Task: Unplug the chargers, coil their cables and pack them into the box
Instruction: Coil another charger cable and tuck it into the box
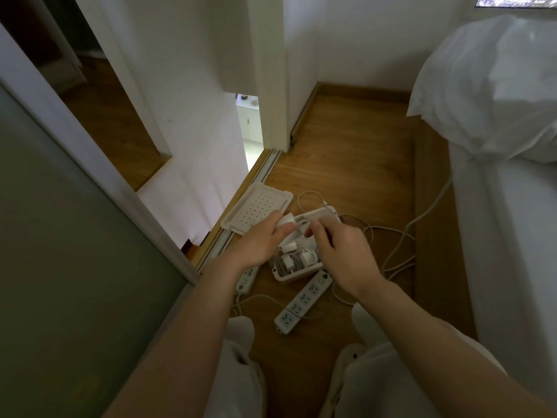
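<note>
A wooden floor (346, 140) is seen from above, bordered on the right by a bed (506, 236) covered in white bedding. A perforated white lid (256, 211) is laid flat beside a sliding-door track. Just right of it, an open white box (297, 276) is set on the floor, with several white chargers (307, 257) and coiled cables packed inside. A white power strip (303, 300) is placed just in front of the box. Above the box, a white charger (286, 221) is held by the left grip (262, 242), whose fingers are curled round it. The right grip (343, 257) is curled close beside that charger; whether anything is pinched cannot be told. Loose white cable (398, 245) is strewn to the right.
</note>
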`<state>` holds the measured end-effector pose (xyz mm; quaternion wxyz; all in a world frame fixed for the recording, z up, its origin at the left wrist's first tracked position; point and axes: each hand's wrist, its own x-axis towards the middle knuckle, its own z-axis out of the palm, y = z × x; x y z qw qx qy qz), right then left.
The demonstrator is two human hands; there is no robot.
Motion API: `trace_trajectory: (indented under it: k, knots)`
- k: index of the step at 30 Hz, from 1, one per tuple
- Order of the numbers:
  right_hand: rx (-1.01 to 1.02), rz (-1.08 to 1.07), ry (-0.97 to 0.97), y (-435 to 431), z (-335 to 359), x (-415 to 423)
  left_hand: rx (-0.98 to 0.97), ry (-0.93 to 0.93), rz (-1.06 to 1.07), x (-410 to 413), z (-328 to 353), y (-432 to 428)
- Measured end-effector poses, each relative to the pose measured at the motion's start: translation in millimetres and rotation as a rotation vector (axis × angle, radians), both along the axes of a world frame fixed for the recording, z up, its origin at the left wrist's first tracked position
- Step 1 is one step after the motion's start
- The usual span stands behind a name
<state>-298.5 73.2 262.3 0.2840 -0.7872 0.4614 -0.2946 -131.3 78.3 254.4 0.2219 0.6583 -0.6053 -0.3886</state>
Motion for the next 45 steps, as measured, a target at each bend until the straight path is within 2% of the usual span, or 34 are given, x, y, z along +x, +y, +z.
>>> trace_trajectory:
  k: [3,6,11,16,19,22,24,26,33,35,39,41,43,45]
  knots:
    - [-0.012,0.092,0.039,6,-8,5,0.012,-0.013,0.106,-10,0,0]
    - [0.020,0.178,0.055,10,-17,11,0.001,0.124,0.281,-25,-2,-4]
    - [0.058,0.265,0.092,5,-22,11,0.101,0.698,0.629,-30,2,-13]
    - [0.029,0.330,0.152,3,-27,13,0.100,0.892,0.729,-30,8,-11]
    - [0.026,0.352,0.138,1,-31,14,0.025,1.023,0.781,-30,17,-11]
    - [0.115,0.410,0.140,-2,-37,12,-0.066,1.292,0.774,-28,28,-9]
    - [0.207,0.440,0.157,-9,-41,7,-0.054,1.373,0.725,-24,34,-7]
    - [0.244,0.449,0.218,-17,-45,1,-0.009,1.334,0.675,-18,36,-4]
    - [0.112,0.332,0.331,-40,-48,-12,0.089,0.988,0.384,6,34,4]
    - [0.088,0.346,0.398,-44,-48,-13,0.127,0.963,0.333,11,33,6]
    - [-0.011,0.344,0.482,-53,-52,-13,0.160,1.027,0.248,20,33,9]
    - [0.023,0.280,0.510,-59,-53,-18,0.173,1.003,0.213,26,34,11]
    - [0.096,0.181,0.484,-62,-49,-22,0.190,0.892,0.155,33,32,13]
    - [0.026,0.108,0.459,-63,-40,-23,0.200,0.660,0.111,37,29,16]
